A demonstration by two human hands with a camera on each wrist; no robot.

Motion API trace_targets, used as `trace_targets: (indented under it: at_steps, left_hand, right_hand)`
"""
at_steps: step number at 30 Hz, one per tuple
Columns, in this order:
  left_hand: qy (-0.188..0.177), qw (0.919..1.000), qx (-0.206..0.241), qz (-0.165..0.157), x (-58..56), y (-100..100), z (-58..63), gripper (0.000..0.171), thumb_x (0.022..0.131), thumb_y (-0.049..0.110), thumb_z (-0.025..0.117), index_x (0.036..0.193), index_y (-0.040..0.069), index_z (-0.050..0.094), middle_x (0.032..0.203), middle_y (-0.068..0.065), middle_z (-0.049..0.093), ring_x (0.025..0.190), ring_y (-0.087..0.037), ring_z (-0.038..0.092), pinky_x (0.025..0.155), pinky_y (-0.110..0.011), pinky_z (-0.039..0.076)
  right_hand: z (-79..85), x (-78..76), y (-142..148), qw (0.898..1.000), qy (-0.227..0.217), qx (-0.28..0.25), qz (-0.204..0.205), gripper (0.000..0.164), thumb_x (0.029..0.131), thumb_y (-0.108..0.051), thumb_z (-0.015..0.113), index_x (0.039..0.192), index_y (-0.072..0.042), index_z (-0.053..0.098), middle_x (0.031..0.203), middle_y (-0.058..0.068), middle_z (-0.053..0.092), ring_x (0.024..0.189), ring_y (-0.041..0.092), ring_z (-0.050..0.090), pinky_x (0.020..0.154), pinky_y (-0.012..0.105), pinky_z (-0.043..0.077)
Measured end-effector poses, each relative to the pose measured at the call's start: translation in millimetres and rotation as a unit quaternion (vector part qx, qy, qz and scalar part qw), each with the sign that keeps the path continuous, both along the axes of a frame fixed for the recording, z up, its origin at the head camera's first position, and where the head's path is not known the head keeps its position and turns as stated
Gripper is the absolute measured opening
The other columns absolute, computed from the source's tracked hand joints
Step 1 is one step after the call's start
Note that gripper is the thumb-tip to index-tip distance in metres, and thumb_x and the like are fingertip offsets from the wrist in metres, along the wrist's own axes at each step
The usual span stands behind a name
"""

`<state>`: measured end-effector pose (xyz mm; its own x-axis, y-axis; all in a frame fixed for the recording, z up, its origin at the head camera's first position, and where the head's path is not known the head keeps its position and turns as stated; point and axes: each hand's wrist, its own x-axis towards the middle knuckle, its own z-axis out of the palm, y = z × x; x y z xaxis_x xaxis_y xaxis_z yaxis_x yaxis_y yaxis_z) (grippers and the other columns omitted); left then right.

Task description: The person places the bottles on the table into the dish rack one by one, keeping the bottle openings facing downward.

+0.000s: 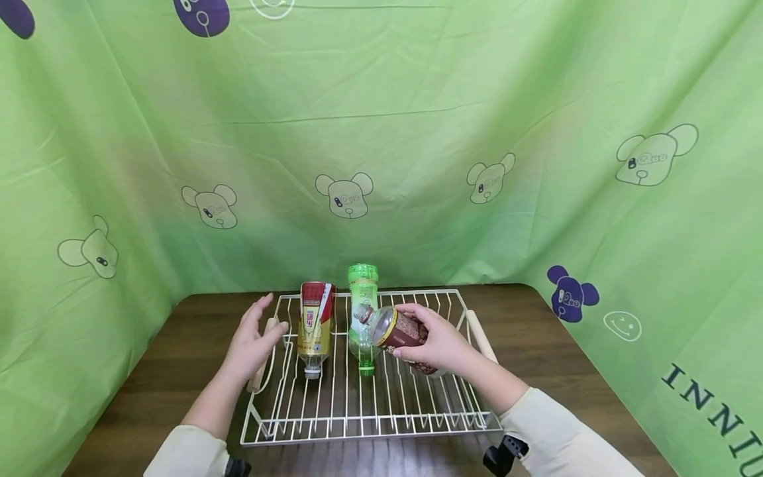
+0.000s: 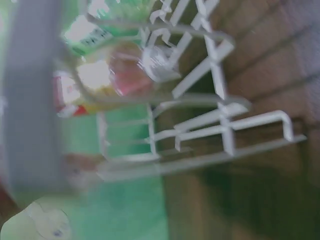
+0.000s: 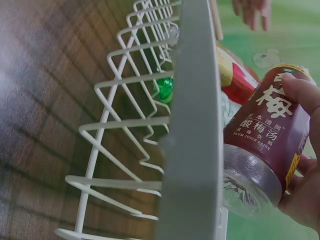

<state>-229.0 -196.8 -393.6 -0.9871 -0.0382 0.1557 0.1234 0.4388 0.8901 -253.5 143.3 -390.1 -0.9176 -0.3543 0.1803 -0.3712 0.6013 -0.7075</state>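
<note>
My right hand point(image 1: 438, 341) grips a clear plastic bottle with a maroon plum juice label point(image 1: 406, 329). The bottle is tilted over the right half of a white wire rack point(image 1: 369, 418), its neck towards the left and overlapping a green bottle point(image 1: 363, 291) in the head view. In the right wrist view, fingers and thumb curl round the maroon label point(image 3: 267, 115). My left hand point(image 1: 253, 344) holds nothing; its fingers are extended beside the rack's left wooden handle point(image 1: 256, 381). A red and gold bottle point(image 1: 316, 318) lies in the rack, neck towards me, left of the green one.
The rack stands on a dark wood table point(image 1: 197, 331), with another wooden handle point(image 1: 480, 335) on its right side. Green cloth point(image 1: 417, 132) printed with bear heads hangs behind and at both sides. The left wrist view is blurred, showing rack wires point(image 2: 215, 60) close up.
</note>
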Motion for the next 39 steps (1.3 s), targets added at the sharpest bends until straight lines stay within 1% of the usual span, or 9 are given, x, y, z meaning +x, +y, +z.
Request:
trace_targets:
  at_steps: [3, 7, 10, 12, 15, 20, 25, 32, 39]
  left_hand:
    - [0.039, 0.9987, -0.002, -0.033, 1.5, 15, 7.5, 0.065, 0.092, 0.013, 0.063, 0.150, 0.005, 0.035, 0.160, -0.020, 0.022, 0.148, -0.042, 0.019, 0.118, -0.061, 0.017]
    - [0.071, 0.9923, -0.024, -0.098, 1.4, 36, 11.3, 0.061, 0.089, 0.013, 0.069, 0.144, 0.003, 0.044, 0.151, -0.022, 0.038, 0.138, -0.045, 0.037, 0.113, -0.061, 0.030]
    - [0.062, 0.9869, -0.033, -0.145, 1.4, 50, 12.4, 0.062, 0.087, 0.018, 0.072, 0.142, 0.003, 0.047, 0.147, -0.020, 0.045, 0.132, -0.045, 0.045, 0.109, -0.058, 0.038]
    - [0.045, 0.9838, -0.030, -0.171, 0.6, 59, 11.6, 0.064, 0.087, 0.020, 0.074, 0.142, 0.003, 0.046, 0.146, -0.020, 0.046, 0.133, -0.044, 0.044, 0.111, -0.056, 0.037]
    - [0.029, 0.9801, -0.027, -0.194, -1.0, 69, 9.4, 0.068, 0.084, 0.021, 0.076, 0.142, 0.002, 0.046, 0.143, -0.021, 0.050, 0.131, -0.042, 0.048, 0.109, -0.056, 0.039]
    - [0.024, 0.9773, -0.048, -0.205, -3.3, 80, 6.8, 0.072, 0.080, 0.024, 0.079, 0.141, 0.005, 0.047, 0.135, -0.021, 0.056, 0.116, -0.035, 0.058, 0.099, -0.051, 0.048]
    - [0.024, 0.9766, -0.068, -0.203, -4.5, 89, 5.6, 0.073, 0.077, 0.027, 0.082, 0.140, 0.009, 0.050, 0.133, -0.016, 0.057, 0.115, -0.029, 0.057, 0.093, -0.045, 0.050]
    - [0.014, 0.9730, -0.054, -0.224, -4.7, 93, 3.8, 0.070, 0.075, 0.023, 0.083, 0.135, 0.004, 0.051, 0.124, -0.016, 0.063, 0.107, -0.028, 0.062, 0.089, -0.038, 0.051]
    - [0.000, 0.9717, -0.057, -0.229, -5.2, 92, 1.9, 0.067, 0.075, 0.023, 0.084, 0.132, 0.006, 0.053, 0.118, -0.013, 0.065, 0.104, -0.023, 0.063, 0.086, -0.036, 0.054]
  right_hand:
    - [1.5, 2.8, -3, 1.000, 0.001, 0.014, 0.013, 0.076, 0.069, -0.030, 0.087, 0.137, -0.023, 0.053, 0.124, 0.012, 0.061, 0.104, 0.026, 0.061, 0.081, 0.041, 0.053]
    - [3.6, 6.3, -7, 0.998, 0.013, 0.032, 0.042, 0.075, 0.069, -0.032, 0.087, 0.135, -0.022, 0.054, 0.122, 0.010, 0.063, 0.102, 0.023, 0.061, 0.079, 0.037, 0.052]
    - [4.4, 7.4, -9, 0.997, 0.020, 0.034, 0.067, 0.072, 0.070, -0.031, 0.087, 0.134, -0.021, 0.055, 0.120, 0.009, 0.063, 0.101, 0.021, 0.060, 0.079, 0.034, 0.051]
    - [4.3, 8.1, -11, 0.996, 0.019, 0.034, 0.079, 0.072, 0.070, -0.029, 0.086, 0.134, -0.020, 0.055, 0.119, 0.008, 0.063, 0.101, 0.020, 0.060, 0.079, 0.033, 0.051]
    - [3.9, 9.2, -14, 0.995, 0.012, 0.034, 0.088, 0.072, 0.070, -0.028, 0.086, 0.135, -0.020, 0.055, 0.121, 0.006, 0.063, 0.102, 0.020, 0.059, 0.080, 0.033, 0.052]
    - [4.5, 10.9, -17, 0.994, 0.019, 0.052, 0.091, 0.074, 0.070, -0.031, 0.086, 0.136, -0.022, 0.054, 0.124, 0.005, 0.062, 0.104, 0.021, 0.059, 0.079, 0.033, 0.052]
    - [3.6, 10.6, -18, 0.993, 0.033, 0.058, 0.097, 0.073, 0.069, -0.032, 0.086, 0.135, -0.022, 0.055, 0.125, 0.005, 0.062, 0.105, 0.020, 0.058, 0.080, 0.032, 0.051]
    - [3.1, 10.5, -21, 0.988, 0.059, 0.080, 0.116, 0.071, 0.070, -0.033, 0.086, 0.134, -0.020, 0.056, 0.126, 0.007, 0.062, 0.109, 0.023, 0.058, 0.086, 0.035, 0.050]
    - [8.2, 11.3, -24, 0.987, 0.064, 0.085, 0.123, 0.070, 0.069, -0.030, 0.086, 0.132, -0.019, 0.057, 0.125, 0.007, 0.064, 0.109, 0.023, 0.058, 0.086, 0.034, 0.049]
